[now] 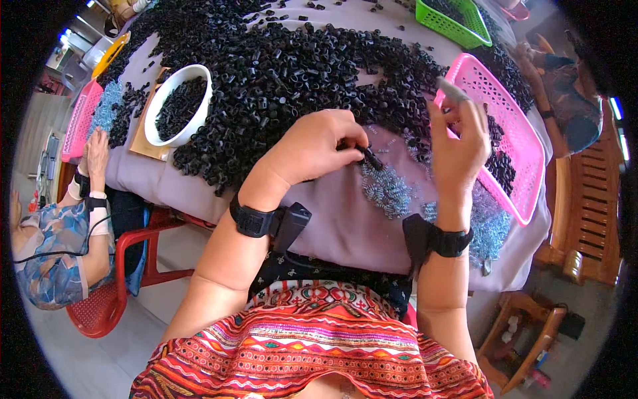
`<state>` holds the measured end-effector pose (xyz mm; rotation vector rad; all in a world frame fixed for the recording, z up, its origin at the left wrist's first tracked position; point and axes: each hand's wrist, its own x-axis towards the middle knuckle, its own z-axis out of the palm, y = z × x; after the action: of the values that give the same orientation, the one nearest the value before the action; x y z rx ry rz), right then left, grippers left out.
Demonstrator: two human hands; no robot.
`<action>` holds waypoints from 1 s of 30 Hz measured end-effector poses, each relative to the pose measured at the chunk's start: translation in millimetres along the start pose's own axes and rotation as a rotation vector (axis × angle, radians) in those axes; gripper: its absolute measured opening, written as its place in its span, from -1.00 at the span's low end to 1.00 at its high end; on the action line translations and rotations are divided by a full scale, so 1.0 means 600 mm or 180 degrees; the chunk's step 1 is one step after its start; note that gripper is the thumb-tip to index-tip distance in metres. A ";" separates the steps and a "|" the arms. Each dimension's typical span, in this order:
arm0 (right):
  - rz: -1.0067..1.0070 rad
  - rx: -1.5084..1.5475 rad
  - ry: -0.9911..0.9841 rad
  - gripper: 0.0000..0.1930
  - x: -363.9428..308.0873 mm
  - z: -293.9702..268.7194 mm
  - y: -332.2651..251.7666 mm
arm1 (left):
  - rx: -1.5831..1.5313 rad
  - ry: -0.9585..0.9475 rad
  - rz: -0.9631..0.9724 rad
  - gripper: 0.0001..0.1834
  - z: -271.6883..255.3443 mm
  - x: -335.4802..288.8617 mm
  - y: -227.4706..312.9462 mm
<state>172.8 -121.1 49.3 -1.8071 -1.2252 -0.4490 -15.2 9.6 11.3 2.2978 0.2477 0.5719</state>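
My left hand [312, 147] is closed over the near edge of the black heap, its thumb and fingers pinching a small black plastic piece [372, 158]. Just below its fingertips lies a little pile of shiny, bluish metal springs [389, 193]. Raised beside the left rim of a pink plastic basket [528, 193] is my right hand [462, 136], with fingers bent and apart. A grey covering shows on one of its fingertips. I make out nothing held in it. Small black tubular plastic parts [286, 73] are heaped across the table, and some lie in the basket.
A white bowl [207, 93] of black parts stands on the left. More springs [488, 229] lie near the right table edge. A green basket [465, 36] is at the far right. A co-worker's hands [98, 156] are at the left edge, beside a red chair [119, 279].
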 end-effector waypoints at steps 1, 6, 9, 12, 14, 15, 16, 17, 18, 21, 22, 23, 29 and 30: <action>0.0416 0.0339 -0.0271 -0.72 -0.006 0.002 -0.017 | 0.0090 -0.0175 0.0105 -0.80 0.002 0.000 -0.005; 0.0068 0.0242 -0.0917 -0.88 -0.021 0.010 -0.022 | 0.0687 -0.0096 0.0265 -0.80 0.012 -0.001 -0.005; 0.0243 0.0338 -0.1377 -0.88 -0.026 0.004 -0.022 | 0.0773 -0.0047 0.0223 -0.80 0.021 -0.001 -0.006; -0.0156 -0.0250 -0.1928 -0.89 -0.035 0.002 -0.024 | 0.0874 0.0010 0.0213 -0.81 0.022 0.001 -0.004; -0.0239 -0.0294 -0.1922 -0.90 -0.046 0.010 -0.015 | 0.0930 0.0029 0.0229 -0.82 0.023 0.002 -0.002; -0.0303 -0.0381 -0.1943 -0.89 -0.049 0.014 -0.015 | 0.0862 0.0057 0.0259 -0.82 0.023 0.002 0.000; -0.0366 -0.0468 -0.1962 -0.87 -0.050 0.016 -0.016 | 0.0795 0.0084 0.0290 -0.82 0.023 0.001 0.001; -0.0421 -0.0489 -0.1961 -0.85 -0.050 0.015 -0.018 | 0.0795 0.0081 0.0293 -0.82 0.026 0.002 0.000; -0.0421 -0.0488 -0.1956 -0.85 -0.050 0.016 -0.019 | 0.0736 0.0069 0.0422 -0.81 0.030 0.003 -0.003; -0.0300 -0.0434 -0.2008 -0.84 -0.053 0.018 -0.019 | 0.0775 0.0003 0.0556 -0.79 0.034 0.002 -0.003; -0.0356 -0.0374 -0.1949 -0.84 -0.055 0.023 -0.017 | 0.0870 -0.0049 0.0555 -0.79 0.035 0.002 -0.003; -0.0411 -0.0315 -0.1889 -0.85 -0.056 0.025 -0.015 | 0.0869 -0.0057 0.0567 -0.79 0.035 0.001 -0.002; -0.0104 -0.0119 -0.1835 -0.73 -0.052 0.027 -0.017 | 0.0648 0.0165 0.0339 -0.81 0.031 0.003 -0.003; -0.0096 -0.0127 -0.1828 -0.73 -0.051 0.026 -0.016 | 0.0555 0.0296 0.0364 -0.81 0.028 0.005 -0.006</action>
<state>147.8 -124.2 23.7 -2.0263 -1.6341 0.0445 -4.5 2.4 -0.7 2.4685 0.2192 0.7423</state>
